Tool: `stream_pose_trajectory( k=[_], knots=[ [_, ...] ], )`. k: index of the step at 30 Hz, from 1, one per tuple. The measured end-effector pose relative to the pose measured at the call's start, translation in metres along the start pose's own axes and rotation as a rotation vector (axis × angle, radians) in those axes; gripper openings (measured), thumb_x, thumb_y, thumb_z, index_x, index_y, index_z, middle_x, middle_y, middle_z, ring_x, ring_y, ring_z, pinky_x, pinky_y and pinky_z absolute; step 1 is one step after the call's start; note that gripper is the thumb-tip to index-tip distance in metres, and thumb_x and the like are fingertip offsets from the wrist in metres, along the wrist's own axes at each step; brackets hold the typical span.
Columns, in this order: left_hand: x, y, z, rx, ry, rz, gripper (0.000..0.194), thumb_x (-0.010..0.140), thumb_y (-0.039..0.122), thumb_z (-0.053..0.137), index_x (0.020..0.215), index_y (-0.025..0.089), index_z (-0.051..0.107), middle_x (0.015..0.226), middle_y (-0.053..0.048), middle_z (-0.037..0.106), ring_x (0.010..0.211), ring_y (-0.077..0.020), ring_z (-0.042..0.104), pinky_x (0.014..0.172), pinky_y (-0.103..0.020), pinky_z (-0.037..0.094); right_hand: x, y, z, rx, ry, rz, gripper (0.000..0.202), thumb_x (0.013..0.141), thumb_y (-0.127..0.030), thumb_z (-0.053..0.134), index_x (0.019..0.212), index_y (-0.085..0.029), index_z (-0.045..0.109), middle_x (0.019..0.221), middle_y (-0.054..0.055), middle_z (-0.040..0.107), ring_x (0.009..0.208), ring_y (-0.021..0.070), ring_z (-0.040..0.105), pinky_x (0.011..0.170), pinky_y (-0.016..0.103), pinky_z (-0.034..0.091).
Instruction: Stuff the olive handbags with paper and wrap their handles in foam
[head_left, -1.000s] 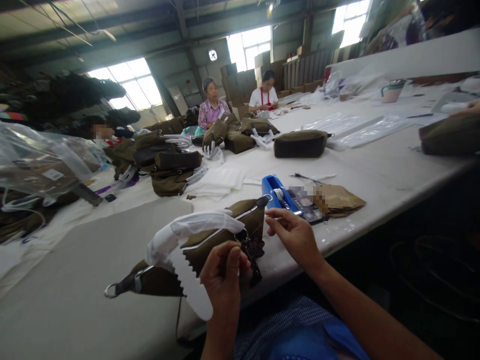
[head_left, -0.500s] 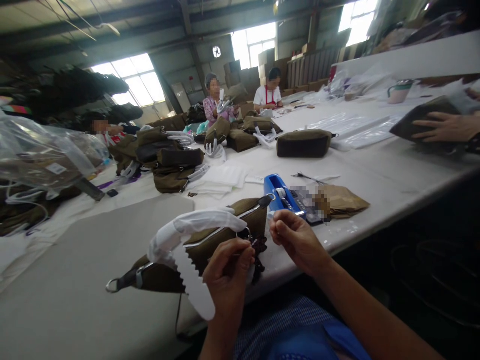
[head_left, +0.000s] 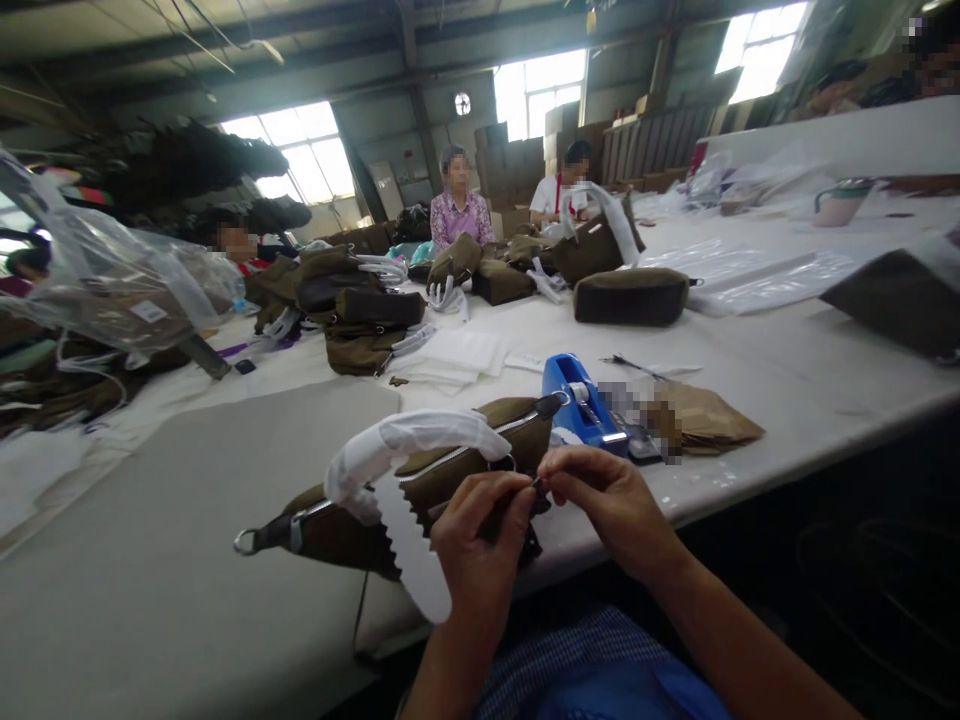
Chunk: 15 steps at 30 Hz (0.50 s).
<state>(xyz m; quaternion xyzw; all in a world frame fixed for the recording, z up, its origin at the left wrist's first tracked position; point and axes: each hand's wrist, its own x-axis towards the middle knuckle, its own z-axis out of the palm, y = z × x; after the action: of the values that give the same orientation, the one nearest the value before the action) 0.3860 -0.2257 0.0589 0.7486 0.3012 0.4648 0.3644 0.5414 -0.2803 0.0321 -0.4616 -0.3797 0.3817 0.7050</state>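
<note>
An olive handbag [head_left: 341,545] with a silver zipper lies before me on the table. Its handle [head_left: 420,430] is wrapped in white, and a white strip [head_left: 416,565] with a scalloped edge hangs from it. My left hand [head_left: 480,530] is closed in a pinch at the bag's near side. Fingertips of my right hand [head_left: 611,500] meet it, pinching as well. Between them shows a small dark bit, too small to name. Just below hangs a dark ornament [head_left: 534,545], partly hidden by my fingers.
Beyond the bag stand a blue tape dispenser [head_left: 581,405] and a brown paper packet [head_left: 716,420]. White sheets [head_left: 457,355] and several olive bags [head_left: 630,297] lie farther back. People sit across the table. A cup [head_left: 841,205] stands at the far right.
My right hand has come in to meet my left at the fingertips. Across the table, an olive bag with white-wrapped handles has been raised. The hand at the far right has left the bag there.
</note>
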Motion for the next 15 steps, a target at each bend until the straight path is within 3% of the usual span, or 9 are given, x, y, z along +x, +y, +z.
stream_pose_trajectory(
  k=[4,9,15],
  knots=[
    [-0.0018,-0.0015,0.0020,-0.020,0.010,-0.002,0.005,0.090,0.023,0.071,0.089,0.023,0.075,0.086,0.000,0.072,0.079,-0.0142,0.069,0.071,-0.021,0.054,-0.0012,-0.0055,0.0028,-0.102,0.021,-0.059,0.005,0.079,-0.028,0.082,0.082,-0.025,0.080,0.080,0.001,0.075,0.065,0.0118,0.064,0.062,0.021,0.056],
    [-0.0034,-0.0020,-0.0009,-0.001,-0.038,-0.043,0.007,0.092,0.026,0.069,0.091,0.022,0.075,0.088,-0.002,0.071,0.080,-0.0156,0.068,0.071,-0.023,0.054,-0.0017,-0.0067,0.0040,-0.249,0.028,-0.177,0.004,0.081,-0.029,0.080,0.081,-0.025,0.081,0.081,0.002,0.075,0.071,0.0154,0.067,0.069,0.026,0.059],
    [-0.0028,-0.0020,-0.0041,0.085,-0.048,0.005,0.008,0.093,0.026,0.068,0.091,0.023,0.075,0.088,-0.002,0.072,0.082,-0.0171,0.069,0.076,-0.025,0.054,-0.0062,-0.0082,0.0051,-0.401,0.019,-0.280,0.005,0.087,-0.027,0.076,0.083,-0.026,0.080,0.083,0.002,0.076,0.076,0.0187,0.071,0.074,0.029,0.061]
  ],
)
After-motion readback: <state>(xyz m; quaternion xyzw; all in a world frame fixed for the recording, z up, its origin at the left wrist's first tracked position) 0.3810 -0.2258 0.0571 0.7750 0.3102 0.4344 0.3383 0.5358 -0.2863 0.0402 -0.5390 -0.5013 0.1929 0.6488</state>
